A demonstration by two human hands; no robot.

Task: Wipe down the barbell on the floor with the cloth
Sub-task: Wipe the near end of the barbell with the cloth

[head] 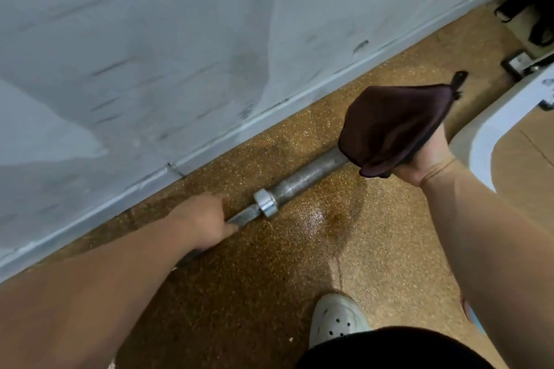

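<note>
Steel barbell (pixel 302 181) lies gripped between both hands, cloth (pixel 392 126) rightward.

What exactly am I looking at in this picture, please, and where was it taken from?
There is no machine here. The single picture comes from a camera worn on a person's head, looking forward and down, so the two bare arms entering from below are that person's own. A steel barbell lies on the speckled brown floor beside a pale wall. The left hand grips the thin bar near its shiny collar. The right hand holds a dark brown cloth draped over the thicker sleeve end, positioned for wiping. Below, a white perforated shoe is the person's foot. At the right edge stands part of some white equipment; I cannot tell what it is.
</note>
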